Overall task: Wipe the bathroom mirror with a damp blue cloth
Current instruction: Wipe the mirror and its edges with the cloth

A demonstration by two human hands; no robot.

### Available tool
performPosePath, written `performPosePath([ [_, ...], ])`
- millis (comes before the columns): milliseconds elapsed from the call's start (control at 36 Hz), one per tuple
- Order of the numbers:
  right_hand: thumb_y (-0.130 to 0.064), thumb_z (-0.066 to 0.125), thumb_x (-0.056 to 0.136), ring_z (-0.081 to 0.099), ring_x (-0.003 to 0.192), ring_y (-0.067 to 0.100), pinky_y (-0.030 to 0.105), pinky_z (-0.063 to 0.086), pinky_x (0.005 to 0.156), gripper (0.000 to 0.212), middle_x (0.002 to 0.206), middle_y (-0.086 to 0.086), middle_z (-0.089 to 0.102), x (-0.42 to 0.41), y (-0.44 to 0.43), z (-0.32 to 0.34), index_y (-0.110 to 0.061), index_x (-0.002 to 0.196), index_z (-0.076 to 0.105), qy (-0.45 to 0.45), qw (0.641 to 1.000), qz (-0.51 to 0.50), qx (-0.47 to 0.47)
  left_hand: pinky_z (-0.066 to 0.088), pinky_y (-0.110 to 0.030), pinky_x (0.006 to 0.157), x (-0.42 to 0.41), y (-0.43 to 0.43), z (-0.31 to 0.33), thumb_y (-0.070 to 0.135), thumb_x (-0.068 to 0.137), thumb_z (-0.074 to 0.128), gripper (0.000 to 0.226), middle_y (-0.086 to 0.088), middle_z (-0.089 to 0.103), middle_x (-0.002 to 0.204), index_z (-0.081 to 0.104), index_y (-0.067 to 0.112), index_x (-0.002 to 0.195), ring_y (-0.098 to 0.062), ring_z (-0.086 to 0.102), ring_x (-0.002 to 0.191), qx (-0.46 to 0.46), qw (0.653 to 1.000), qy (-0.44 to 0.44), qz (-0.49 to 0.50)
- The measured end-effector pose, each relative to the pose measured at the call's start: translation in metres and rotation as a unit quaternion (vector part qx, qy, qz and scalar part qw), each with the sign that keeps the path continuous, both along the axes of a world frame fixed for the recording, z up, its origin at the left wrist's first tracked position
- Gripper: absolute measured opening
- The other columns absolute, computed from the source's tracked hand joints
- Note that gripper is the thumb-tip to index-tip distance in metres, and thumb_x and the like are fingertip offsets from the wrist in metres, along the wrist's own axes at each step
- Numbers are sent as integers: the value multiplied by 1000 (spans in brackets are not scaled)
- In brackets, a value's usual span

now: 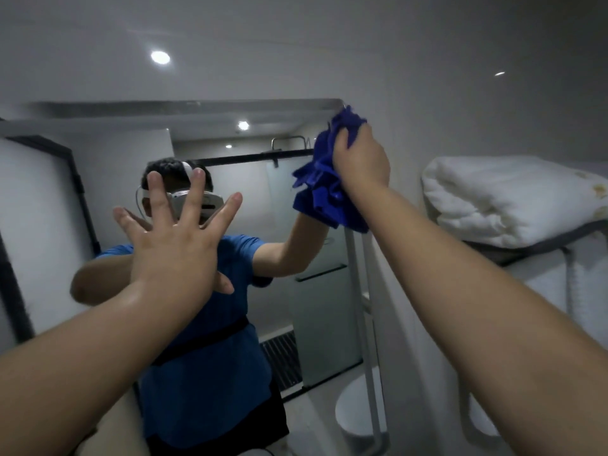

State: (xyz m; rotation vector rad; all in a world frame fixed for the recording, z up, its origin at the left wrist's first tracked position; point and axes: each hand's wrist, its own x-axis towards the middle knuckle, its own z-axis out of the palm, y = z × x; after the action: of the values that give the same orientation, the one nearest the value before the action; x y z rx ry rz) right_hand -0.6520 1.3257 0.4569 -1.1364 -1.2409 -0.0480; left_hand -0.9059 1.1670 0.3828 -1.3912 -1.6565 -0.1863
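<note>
Blue cloth [329, 179] was gripped, bunched, by right hand [362, 162] at mirror [263, 126] top-right corner; left hand [174, 238] was splayed, empty.

No readable text, label, brand, number or sign appears anywhere in this bathroom scene, whether on the walls, the fittings or the fabrics.

One mirror [289, 291] hangs on the wall. Against it there are two hands: the left hand [174, 245] near its middle, the right hand [360, 162] at its upper right corner. One blue cloth [324, 192] is there too (bunched up). Right of the mirror sits one folded white quilt [506, 199]. Above the mirror, two ceiling lights [160, 57] shine.
</note>
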Motion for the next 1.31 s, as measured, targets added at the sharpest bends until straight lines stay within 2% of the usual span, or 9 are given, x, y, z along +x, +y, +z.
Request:
performPosePath([
  [167, -47, 40, 106, 70, 78, 39, 41, 53, 69, 31, 79, 4, 65, -1, 3, -137, -18, 103, 52, 8, 1000, -8, -14, 21, -88, 110, 1, 0, 1, 93, 54, 70, 151, -11, -34, 172, -29, 49, 159, -61, -15, 154, 7, 1000, 1, 2],
  [306, -42, 42, 105, 69, 71, 31, 51, 60, 70, 24, 77, 5, 69, 0, -1, -270, -21, 105, 53, 44, 993, 12, -109, 19, -89, 109, 2, 0, -2, 92, 52, 73, 153, -10, -34, 172, -29, 50, 159, -61, -17, 153, 8, 1000, -11, 1],
  [444, -34, 47, 108, 59, 59, 18, 39, 53, 62, 14, 68, -4, 60, 3, 2, -349, -21, 106, 54, 74, 980, 13, -183, 18, -89, 109, 4, -1, -2, 91, 54, 73, 153, -10, -36, 171, -31, 49, 158, -61, -19, 153, 8, 1000, -12, -2],
  [556, -33, 47, 109, 62, 62, 16, 37, 54, 66, 12, 72, -3, 64, 3, 1, -391, -25, 106, 55, 91, 966, 14, -242, 17, -89, 110, 3, -1, -1, 92, 54, 72, 153, -10, -39, 169, -34, 49, 156, -61, -21, 153, 8, 1000, -12, -4],
  [694, -31, 42, 111, 72, 99, 41, 43, 53, 86, 40, 116, 25, 75, 2, -3, -446, -22, 149, 54, 153, 934, 32, -320, 16, -89, 109, 3, -1, 2, 94, 54, 69, 152, -10, -40, 169, -35, 49, 156, -61, -20, 153, 5, 1000, -13, -8],
  [833, -38, 29, 114, 61, 74, 21, 34, 49, 74, 44, 87, 3, 65, 1, -8, -435, -9, 132, 56, 176, 906, 66, -380, 17, -90, 109, 5, -7, 11, 90, 55, 73, 150, -10, -34, 172, -28, 49, 159, -61, -16, 154, 14, 1000, -5, -3],
  [1028, -35, 33, 112, 69, 104, 40, 40, 50, 91, 43, 119, 24, 71, 4, -17, -395, -5, 124, 61, 189, 916, 73, -347, 18, -90, 108, 6, -5, 2, 90, 53, 75, 150, -8, -28, 174, -23, 51, 161, -61, -13, 155, 10, 1000, -1, 10],
  [1139, -41, 31, 111, 63, 81, 30, 37, 42, 82, 36, 115, 21, 72, 0, -13, -322, -15, 109, 56, 143, 945, 49, -289, 18, -90, 108, 5, -3, -1, 90, 52, 75, 151, -8, -27, 174, -22, 51, 161, -61, -13, 155, 7, 1000, -1, 11],
  [1306, -41, 37, 108, 65, 117, 47, 47, 49, 101, 44, 127, 26, 68, -1, -5, -155, -6, 130, 53, 67, 985, 44, -155, 18, -89, 111, 5, 0, -3, 92, 54, 73, 152, -9, -34, 171, -29, 49, 159, -61, -16, 154, -7, 1000, -14, 6],
])
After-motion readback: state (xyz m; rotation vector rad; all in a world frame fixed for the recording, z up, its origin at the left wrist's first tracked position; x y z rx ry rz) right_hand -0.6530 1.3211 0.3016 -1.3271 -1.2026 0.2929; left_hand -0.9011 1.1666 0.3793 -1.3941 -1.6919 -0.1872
